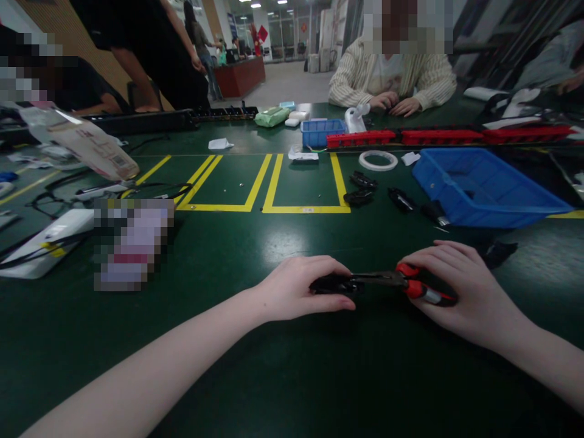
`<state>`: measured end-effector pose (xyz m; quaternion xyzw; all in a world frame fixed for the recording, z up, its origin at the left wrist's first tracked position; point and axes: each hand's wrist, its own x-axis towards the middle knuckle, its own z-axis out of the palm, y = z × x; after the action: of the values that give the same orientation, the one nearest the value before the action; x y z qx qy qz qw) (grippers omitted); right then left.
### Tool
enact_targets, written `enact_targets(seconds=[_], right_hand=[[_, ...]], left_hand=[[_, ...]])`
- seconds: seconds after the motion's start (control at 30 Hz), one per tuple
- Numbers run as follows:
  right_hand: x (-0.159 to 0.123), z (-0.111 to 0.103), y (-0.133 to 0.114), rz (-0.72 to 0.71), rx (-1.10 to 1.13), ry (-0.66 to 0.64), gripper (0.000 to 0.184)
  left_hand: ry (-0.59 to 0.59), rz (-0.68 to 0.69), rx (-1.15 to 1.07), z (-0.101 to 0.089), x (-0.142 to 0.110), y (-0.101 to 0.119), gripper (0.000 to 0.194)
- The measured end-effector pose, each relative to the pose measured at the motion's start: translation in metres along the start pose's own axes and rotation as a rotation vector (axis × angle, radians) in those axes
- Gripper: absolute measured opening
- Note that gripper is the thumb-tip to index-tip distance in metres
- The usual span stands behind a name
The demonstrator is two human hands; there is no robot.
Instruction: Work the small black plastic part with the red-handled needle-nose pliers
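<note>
Between the thumb and fingers of my left hand (pixel 306 288) is a small black part (pixel 334 284), partly covered by the fingers. My right hand (pixel 469 292) is wrapped round a pair of needle-nose pliers (pixel 404 280) with red and black handles. The pliers' long jaws point left, and their tips meet the right end of the black part; whether they grip it cannot be made out. Both hands are just above the green table. Beyond them lie several similar black parts (pixel 401 199), to the left of a blue bin (pixel 493 188).
A roll of white tape (pixel 378 160) lies near yellow tape outlines (pixel 305 210) on the green table (pixel 255 377). Red strips (pixel 440 137) and a small blue basket (pixel 323 131) stand farther back. Cables and a blurred-out box (pixel 137 243) are at left. A person in a striped shirt (pixel 392 73) sits opposite.
</note>
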<state>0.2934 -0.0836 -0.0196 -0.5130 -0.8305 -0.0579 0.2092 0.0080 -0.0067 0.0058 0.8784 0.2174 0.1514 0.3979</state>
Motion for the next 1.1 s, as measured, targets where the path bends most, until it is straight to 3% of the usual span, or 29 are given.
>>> enact_targets(seconds=[0.53, 1.1], right_hand=[[0.0023, -0.0024, -0.0031, -0.055, -0.003, 0.018, 0.030], [0.0004, -0.0034, -0.0022, -0.066, -0.038, 0.027, 0.031]], left_hand=[[0.026, 0.026, 0.017, 0.0019, 0.0001, -0.0026, 0.041], [-0.030, 0.042, 0.052, 0.0004, 0.0010, -0.0021, 0.035]])
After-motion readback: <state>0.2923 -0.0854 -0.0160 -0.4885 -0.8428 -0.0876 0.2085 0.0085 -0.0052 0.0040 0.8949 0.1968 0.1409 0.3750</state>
